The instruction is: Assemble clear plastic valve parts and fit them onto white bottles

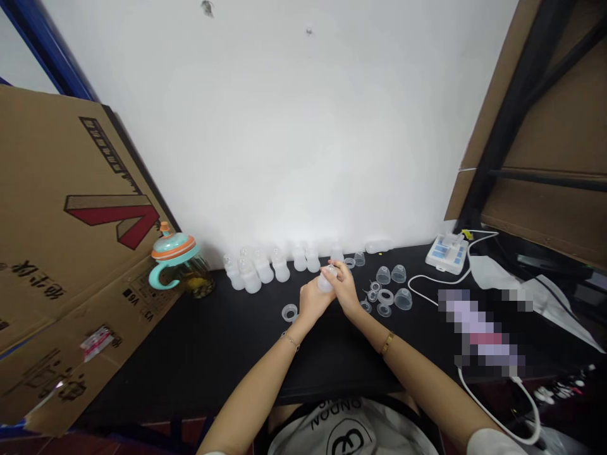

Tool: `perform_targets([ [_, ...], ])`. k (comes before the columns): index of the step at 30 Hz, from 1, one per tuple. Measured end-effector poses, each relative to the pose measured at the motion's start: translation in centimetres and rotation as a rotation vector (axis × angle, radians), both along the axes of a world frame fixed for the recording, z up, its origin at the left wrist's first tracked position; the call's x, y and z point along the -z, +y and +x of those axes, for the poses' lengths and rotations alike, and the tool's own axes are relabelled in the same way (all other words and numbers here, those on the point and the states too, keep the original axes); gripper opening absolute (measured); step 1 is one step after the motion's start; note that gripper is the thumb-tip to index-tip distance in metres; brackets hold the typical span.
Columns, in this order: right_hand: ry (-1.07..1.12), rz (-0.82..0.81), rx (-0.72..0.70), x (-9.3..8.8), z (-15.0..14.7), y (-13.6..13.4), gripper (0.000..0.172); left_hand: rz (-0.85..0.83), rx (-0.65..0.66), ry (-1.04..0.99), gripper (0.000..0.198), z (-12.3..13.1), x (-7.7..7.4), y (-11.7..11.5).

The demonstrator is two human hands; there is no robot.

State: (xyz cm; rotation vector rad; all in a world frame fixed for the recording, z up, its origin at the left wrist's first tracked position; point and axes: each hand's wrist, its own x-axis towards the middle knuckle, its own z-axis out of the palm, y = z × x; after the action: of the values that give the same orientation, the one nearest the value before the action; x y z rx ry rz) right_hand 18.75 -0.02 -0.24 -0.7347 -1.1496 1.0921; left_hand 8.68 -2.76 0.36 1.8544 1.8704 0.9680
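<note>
Above the black table, fingers wrap a clear plastic part.

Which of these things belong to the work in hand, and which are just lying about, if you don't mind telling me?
In the work: left hand, right hand, clear plastic piece between them, translucent bottles, clear caps, clear rings.
Lying about: teal-and-orange sippy cup, white corded control unit, cardboard box.
</note>
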Motion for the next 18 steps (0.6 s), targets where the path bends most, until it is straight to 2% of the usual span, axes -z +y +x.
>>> perform_targets([
  [2, 0.033, 0.052, 0.101, -0.3, 0.9, 0.6, 0.049, -0.022, -0.063, -0.053, 0.021, -0.3, 0.0, 0.2],
  [5, 0.0, 0.148, 0.367, -1.1, 3.2, 1.7, 0.046, 0.002, -0.119, -0.104, 0.017, -0.6, 0.0, 0.5],
  [8, -0.26, 0.185, 0.525, -1.8, 5.8, 2.9, 0.047, 0.024, -0.115, -0.132, 0.016, -0.7, 0.2, 0.6],
  [10, -0.576, 0.133, 0.554, -1.7, 7.0, 3.6, 0.042, 0.023, -0.112, -0.14, 0.016, -0.7, 0.3, 0.6],
  [14, -1.151, -0.032, 0.468, -0.6, 7.1, 4.3, 0.035, 0.04, -0.103, -0.16, 0.017, -0.9, 0.7, 0.9],
  [18, -1.427, -0.068, 0.44, 0.5, 6.4, 4.2, 0.043, 0.073, -0.103, -0.18, 0.018, -1.2, 1.0, 1.1],
])
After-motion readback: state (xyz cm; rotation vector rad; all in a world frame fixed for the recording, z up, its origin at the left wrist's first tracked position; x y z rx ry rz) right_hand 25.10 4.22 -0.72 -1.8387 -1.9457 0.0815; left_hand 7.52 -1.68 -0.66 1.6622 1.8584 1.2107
